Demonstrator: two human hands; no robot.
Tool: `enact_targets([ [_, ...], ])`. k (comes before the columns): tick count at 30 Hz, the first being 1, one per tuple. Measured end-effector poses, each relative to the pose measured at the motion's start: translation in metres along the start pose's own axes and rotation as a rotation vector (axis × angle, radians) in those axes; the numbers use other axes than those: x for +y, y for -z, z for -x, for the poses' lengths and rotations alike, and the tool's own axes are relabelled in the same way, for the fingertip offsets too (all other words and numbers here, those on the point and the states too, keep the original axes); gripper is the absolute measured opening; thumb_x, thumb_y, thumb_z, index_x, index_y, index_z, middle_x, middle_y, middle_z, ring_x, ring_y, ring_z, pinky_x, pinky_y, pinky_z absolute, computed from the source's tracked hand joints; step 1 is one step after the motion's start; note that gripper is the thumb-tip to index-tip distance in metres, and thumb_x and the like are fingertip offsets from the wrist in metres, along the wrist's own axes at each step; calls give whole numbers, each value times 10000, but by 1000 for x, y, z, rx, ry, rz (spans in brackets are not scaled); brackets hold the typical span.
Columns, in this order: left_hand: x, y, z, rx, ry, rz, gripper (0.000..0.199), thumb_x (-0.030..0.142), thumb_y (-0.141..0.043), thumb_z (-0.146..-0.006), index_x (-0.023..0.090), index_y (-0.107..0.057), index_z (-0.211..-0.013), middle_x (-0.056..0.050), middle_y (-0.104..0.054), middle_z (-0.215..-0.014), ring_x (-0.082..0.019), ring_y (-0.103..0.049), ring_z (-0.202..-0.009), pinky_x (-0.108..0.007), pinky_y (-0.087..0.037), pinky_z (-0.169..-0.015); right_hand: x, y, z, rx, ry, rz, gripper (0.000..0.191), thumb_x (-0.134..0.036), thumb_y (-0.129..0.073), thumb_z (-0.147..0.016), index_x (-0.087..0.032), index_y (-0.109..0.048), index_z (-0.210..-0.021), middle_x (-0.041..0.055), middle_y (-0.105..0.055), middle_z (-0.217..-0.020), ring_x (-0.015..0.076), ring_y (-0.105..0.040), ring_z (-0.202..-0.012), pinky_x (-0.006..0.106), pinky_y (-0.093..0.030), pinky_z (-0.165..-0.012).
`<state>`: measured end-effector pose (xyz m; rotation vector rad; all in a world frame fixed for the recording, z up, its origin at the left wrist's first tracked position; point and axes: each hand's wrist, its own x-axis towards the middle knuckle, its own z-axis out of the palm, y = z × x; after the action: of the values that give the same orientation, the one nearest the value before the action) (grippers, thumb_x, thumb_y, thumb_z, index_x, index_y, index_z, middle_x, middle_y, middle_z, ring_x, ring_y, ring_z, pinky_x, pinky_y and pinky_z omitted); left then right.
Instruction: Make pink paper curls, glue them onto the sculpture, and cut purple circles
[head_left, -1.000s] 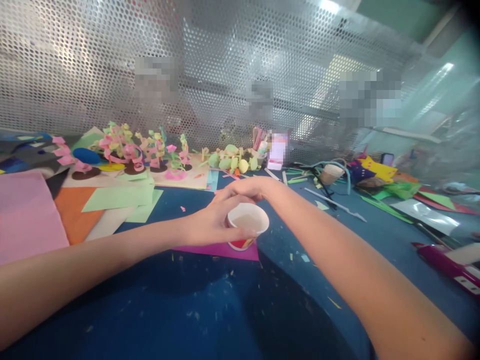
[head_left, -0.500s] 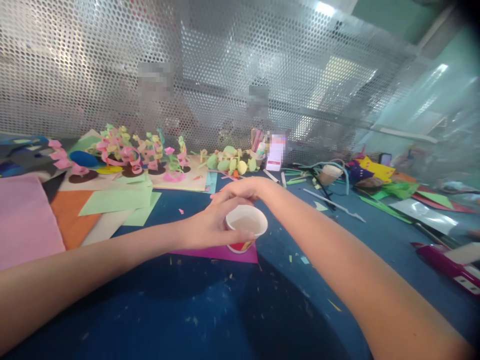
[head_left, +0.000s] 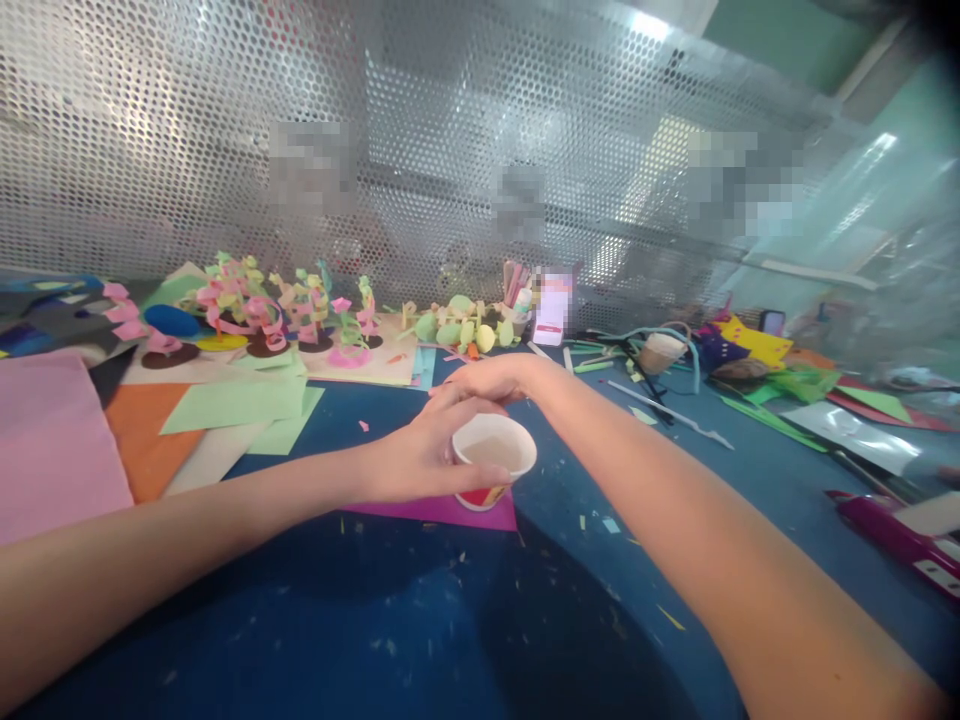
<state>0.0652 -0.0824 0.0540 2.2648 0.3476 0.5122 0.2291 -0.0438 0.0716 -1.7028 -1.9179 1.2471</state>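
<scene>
In the head view a white paper cup (head_left: 517,445) with a red patch on its side stands upright on a magenta sheet of paper (head_left: 457,512). My left hand (head_left: 420,450) is wrapped round the cup's left side, the thumb across its near face. Bent at the wrist, my right hand (head_left: 487,375) reaches round behind the cup, close against the left fingers. Its fingers curl down and are mostly hidden, so whatever they may hold cannot be made out.
Paper flower crafts (head_left: 255,310) line the back left, near green sheets (head_left: 232,400) and a large pink sheet (head_left: 60,440). A phone (head_left: 553,305) leans against the perforated metal screen (head_left: 450,120). Rightward are another paper cup (head_left: 660,352) and a magenta pointed tool (head_left: 885,520).
Both hands and the cup keep nearly the same place. The whole view has shifted very slightly.
</scene>
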Motion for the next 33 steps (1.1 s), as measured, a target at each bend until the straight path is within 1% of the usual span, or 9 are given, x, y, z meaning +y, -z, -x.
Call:
enact_targets([
  [3, 0, 1, 0, -3, 5, -33, 509, 433, -601, -756, 284, -469, -1225, -65, -397, -1283, -295, -326, -1238, -478, -303, -1030, 3, 3, 1, -138, -88, -63, 165, -154, -578, -766, -196, -700, -868, 23, -710, -825, 145, -639, -679, 244, -496, -627],
  [5, -1, 1, 0, -2, -3, -44, 511, 428, -603, -755, 282, -467, -1225, -67, -405, -1280, -297, -326, -1237, -483, -291, -1033, 4, 5, 3, -184, -117, -100, 154, -197, -556, -798, -188, -690, -872, 23, -703, -790, 138, -628, -661, 231, -487, -609],
  [7, -1, 0, 0, 1, -11, -46, 499, 424, -601, -757, 280, -471, -1217, -65, -419, -1272, -295, -329, -1234, -481, -291, -1031, 6, 7, 5, -202, -130, -131, 160, -230, -536, -823, -176, -680, -866, 22, -691, -751, 132, -614, -642, 218, -476, -587],
  [10, -1, 0, -1, -1, -18, -51, 470, 416, -592, -766, 290, -475, -1204, -57, -433, -1261, -293, -337, -1226, -484, -296, -1023, 6, 9, 10, -182, -138, -163, 191, -300, -535, -837, -159, -663, -837, 18, -664, -698, 120, -577, -594, 203, -451, -539],
  [14, 1, 1, 0, -16, 5, -58, 507, 432, -584, -769, 294, -442, -1236, -65, -418, -1251, -298, -358, -1206, -484, -308, -1011, 9, 12, 19, -109, -157, -186, 247, -363, -523, -849, -149, -627, -786, 0, -605, -647, 88, -487, -503, 198, -397, -474],
  [18, 2, 2, 2, -25, 49, -47, 532, 462, -576, -766, 294, -433, -1250, -69, -438, -1161, -293, -398, -1158, -481, -330, -990, 18, 11, 26, -23, -144, -217, 301, -377, -505, -859, -156, -549, -659, -42, -496, -530, 74, -430, -469, 199, -379, -482],
  [21, 2, 2, 2, -26, 52, -31, 513, 460, -579, -765, 300, -450, -1235, -55, -457, -1091, -269, -427, -1107, -465, -346, -974, 26, 7, 32, 36, -106, -239, 330, -393, -489, -863, -166, -492, -623, -57, -457, -499, 72, -420, -464, 202, -373, -490],
  [28, 7, 2, 1, -37, 45, -20, 487, 428, -580, -774, 291, -468, -1227, -43, -484, -1031, -243, -443, -1050, -439, -358, -956, 34, -5, 52, 243, -37, -207, 310, -427, -451, -866, -182, -499, -684, -67, -465, -524, 77, -422, -472, 209, -362, -493],
  [33, 9, 2, 1, -49, 48, -22, 477, 410, -567, -789, 302, -443, -1237, -40, -479, -1104, -240, -426, -1077, -434, -348, -968, 38, -16, 70, 407, 18, -153, 293, -400, -401, -884, -185, -509, -717, -30, -554, -633, 106, -500, -546, 232, -384, -540],
])
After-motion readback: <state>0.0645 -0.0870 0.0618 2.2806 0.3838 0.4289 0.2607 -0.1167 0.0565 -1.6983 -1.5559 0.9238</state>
